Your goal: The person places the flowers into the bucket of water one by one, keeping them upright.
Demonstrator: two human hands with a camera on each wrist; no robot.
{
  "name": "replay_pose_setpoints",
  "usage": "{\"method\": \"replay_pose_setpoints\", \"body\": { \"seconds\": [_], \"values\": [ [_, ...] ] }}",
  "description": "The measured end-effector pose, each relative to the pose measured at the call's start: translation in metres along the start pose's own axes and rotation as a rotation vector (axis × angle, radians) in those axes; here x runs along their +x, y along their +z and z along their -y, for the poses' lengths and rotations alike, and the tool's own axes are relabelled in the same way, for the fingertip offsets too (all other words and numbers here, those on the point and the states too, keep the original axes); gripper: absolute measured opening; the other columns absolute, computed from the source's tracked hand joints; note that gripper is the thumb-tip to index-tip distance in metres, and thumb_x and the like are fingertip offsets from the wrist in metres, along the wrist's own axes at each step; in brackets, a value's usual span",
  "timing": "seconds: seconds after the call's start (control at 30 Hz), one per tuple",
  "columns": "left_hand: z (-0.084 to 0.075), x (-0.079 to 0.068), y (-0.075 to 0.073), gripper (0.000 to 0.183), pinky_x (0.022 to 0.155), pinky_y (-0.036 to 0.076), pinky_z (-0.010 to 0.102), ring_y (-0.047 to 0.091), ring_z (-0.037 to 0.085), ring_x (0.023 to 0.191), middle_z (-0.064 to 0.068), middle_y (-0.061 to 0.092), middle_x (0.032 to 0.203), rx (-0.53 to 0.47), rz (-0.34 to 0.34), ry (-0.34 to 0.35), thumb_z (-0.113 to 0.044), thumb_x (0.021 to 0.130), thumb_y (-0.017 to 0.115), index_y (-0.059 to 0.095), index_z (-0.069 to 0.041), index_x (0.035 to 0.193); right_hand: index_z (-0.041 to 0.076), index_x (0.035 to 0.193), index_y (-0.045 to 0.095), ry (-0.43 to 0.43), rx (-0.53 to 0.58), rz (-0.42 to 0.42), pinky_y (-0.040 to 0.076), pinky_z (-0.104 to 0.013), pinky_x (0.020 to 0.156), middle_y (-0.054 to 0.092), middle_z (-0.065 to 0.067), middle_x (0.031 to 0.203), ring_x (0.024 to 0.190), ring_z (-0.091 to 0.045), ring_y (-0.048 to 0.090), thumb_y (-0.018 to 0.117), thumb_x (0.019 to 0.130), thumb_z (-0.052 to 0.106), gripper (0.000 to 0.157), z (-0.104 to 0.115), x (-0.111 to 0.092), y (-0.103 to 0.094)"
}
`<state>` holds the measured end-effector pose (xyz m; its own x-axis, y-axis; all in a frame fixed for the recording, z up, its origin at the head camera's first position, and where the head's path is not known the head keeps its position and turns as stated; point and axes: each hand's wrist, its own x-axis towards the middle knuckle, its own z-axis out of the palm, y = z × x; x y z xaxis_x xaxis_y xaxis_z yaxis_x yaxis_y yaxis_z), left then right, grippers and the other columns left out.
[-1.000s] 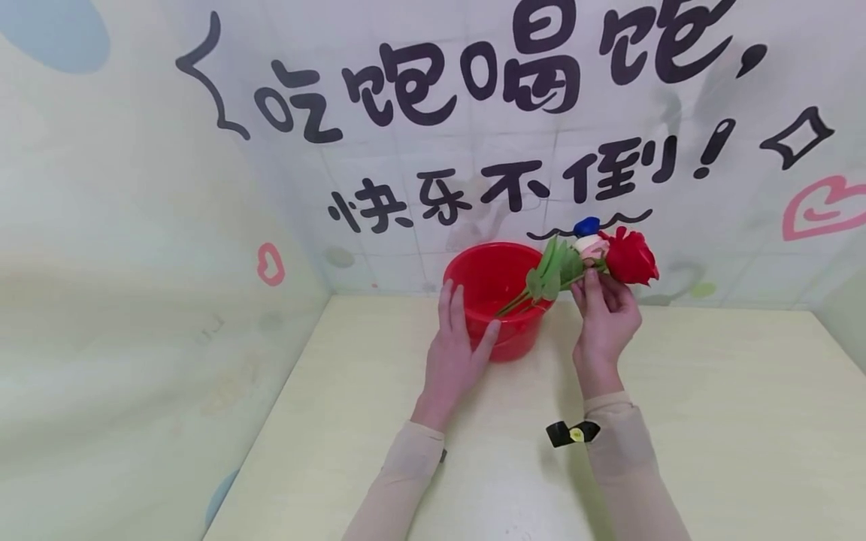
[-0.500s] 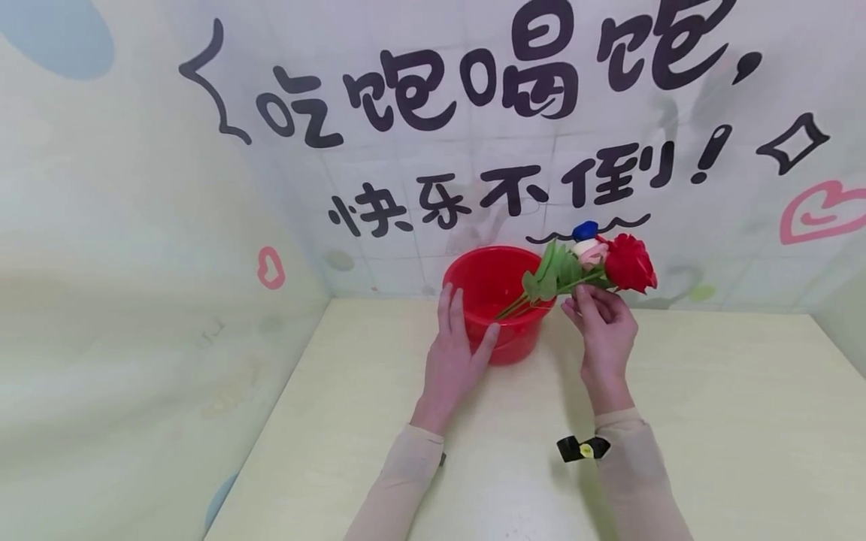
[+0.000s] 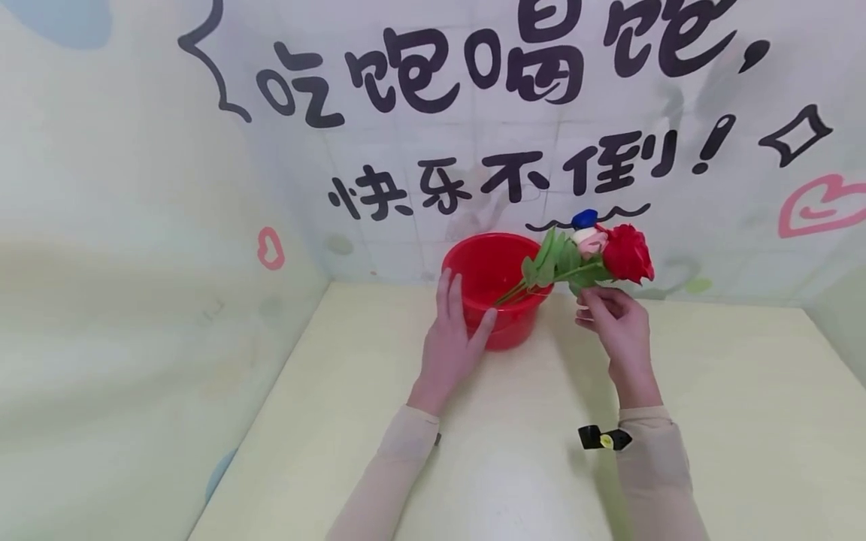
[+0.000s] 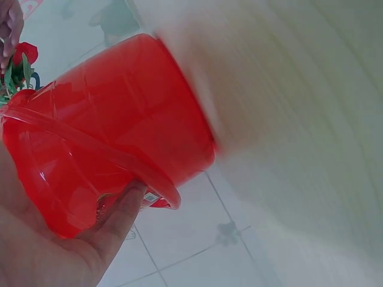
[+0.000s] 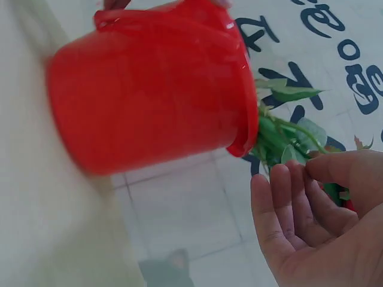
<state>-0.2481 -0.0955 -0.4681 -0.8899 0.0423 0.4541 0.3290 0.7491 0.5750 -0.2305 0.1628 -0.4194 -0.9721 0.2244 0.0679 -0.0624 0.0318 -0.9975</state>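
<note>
A red plastic bucket [image 3: 510, 330] stands upright near the back wall. My left hand [image 3: 449, 346] rests against its left front, fingers spread nearly straight along the side and rim, thumb across the front; the left wrist view shows a finger against the wall beside the bucket's handle [image 4: 90, 139]. Artificial flowers lean out over the right rim: a red rose [image 3: 628, 253], a pink-and-white flower [image 3: 591, 242] and a blue flower [image 3: 585, 219]. Below the rose, my right hand [image 3: 622, 327] pinches a green leaf [image 3: 583, 282] between thumb and forefinger. The stem ends stand inside the bucket.
The pale tabletop [image 3: 731, 398] meets a printed back wall [image 3: 406, 150] with large dark lettering, close behind the bucket. Another light wall [image 3: 135, 300] borders the left side. Black wrist devices [image 3: 602, 438] sit at the cuffs.
My right hand has slid down and right from the stems below the flower heads to a lower leaf. The left hand and bucket have stayed put; the view has shifted slightly.
</note>
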Motion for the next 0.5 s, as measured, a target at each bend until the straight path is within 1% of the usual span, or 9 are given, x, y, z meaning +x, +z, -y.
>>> {"method": "replay_pose_setpoints", "body": {
  "seconds": [0.07, 0.17, 0.27, 0.33, 0.4, 0.43, 0.5],
  "values": [
    [0.001, -0.002, -0.001, 0.098, 0.091, 0.062, 0.042, 0.066, 0.026, 0.117, -0.004, 0.011, 0.175, 0.004, 0.028, -0.025, -0.055, 0.098, 0.068, 0.013, -0.018, 0.170, -0.003, 0.132, 0.066, -0.012, -0.079, 0.014, 0.060, -0.019, 0.079, 0.075, 0.000, 0.105, 0.084, -0.003, 0.072, 0.066, 0.106, 0.032, 0.043, -0.006, -0.002, -0.004],
    [0.003, -0.006, -0.002, 0.099, 0.092, 0.062, 0.044, 0.062, 0.027, 0.125, -0.005, 0.009, 0.175, 0.022, 0.068, -0.065, -0.056, 0.097, 0.068, 0.012, -0.019, 0.170, -0.005, 0.132, 0.068, -0.053, -0.197, 0.040, 0.059, -0.017, 0.081, 0.076, -0.014, 0.115, 0.083, 0.003, 0.071, 0.062, 0.108, 0.033, 0.045, -0.014, -0.005, -0.008],
    [0.004, -0.007, -0.003, 0.098, 0.094, 0.061, 0.045, 0.053, 0.028, 0.138, -0.006, 0.008, 0.176, 0.051, 0.090, -0.068, -0.059, 0.098, 0.065, 0.012, -0.019, 0.170, -0.005, 0.131, 0.069, -0.104, -0.241, 0.059, 0.058, -0.015, 0.082, 0.072, -0.026, 0.123, 0.085, 0.004, 0.071, 0.061, 0.109, 0.031, 0.044, -0.016, -0.008, -0.012],
    [0.003, -0.004, -0.005, 0.096, 0.094, 0.061, 0.047, 0.047, 0.028, 0.143, -0.005, 0.009, 0.176, 0.081, 0.085, -0.051, -0.061, 0.099, 0.062, 0.014, -0.018, 0.170, -0.004, 0.131, 0.070, -0.138, -0.267, 0.066, 0.057, -0.014, 0.082, 0.072, -0.026, 0.123, 0.089, -0.002, 0.073, 0.060, 0.109, 0.032, 0.043, -0.013, -0.007, -0.014],
    [0.001, 0.000, -0.008, 0.095, 0.097, 0.060, 0.048, 0.040, 0.029, 0.148, -0.003, 0.010, 0.176, 0.114, 0.080, -0.028, -0.062, 0.099, 0.060, 0.016, -0.017, 0.170, -0.003, 0.130, 0.071, -0.175, -0.321, 0.071, 0.056, -0.013, 0.082, 0.074, -0.023, 0.121, 0.095, -0.012, 0.076, 0.060, 0.109, 0.032, 0.043, -0.008, -0.006, -0.017],
    [-0.001, 0.002, -0.010, 0.095, 0.099, 0.059, 0.049, 0.037, 0.029, 0.150, -0.002, 0.010, 0.177, 0.134, 0.079, -0.019, -0.062, 0.099, 0.060, 0.016, -0.017, 0.170, -0.002, 0.130, 0.072, -0.198, -0.365, 0.071, 0.057, -0.017, 0.084, 0.075, -0.022, 0.120, 0.097, -0.017, 0.076, 0.059, 0.109, 0.033, 0.043, -0.006, -0.005, -0.018],
    [-0.003, 0.007, -0.013, 0.094, 0.104, 0.055, 0.051, 0.029, 0.031, 0.155, 0.000, 0.010, 0.177, 0.169, 0.083, -0.001, -0.061, 0.100, 0.060, 0.016, -0.016, 0.170, -0.001, 0.129, 0.073, -0.239, -0.455, 0.066, 0.061, -0.028, 0.088, 0.076, -0.020, 0.119, 0.105, -0.030, 0.075, 0.060, 0.109, 0.034, 0.042, -0.003, -0.005, -0.021]
  ]
}}
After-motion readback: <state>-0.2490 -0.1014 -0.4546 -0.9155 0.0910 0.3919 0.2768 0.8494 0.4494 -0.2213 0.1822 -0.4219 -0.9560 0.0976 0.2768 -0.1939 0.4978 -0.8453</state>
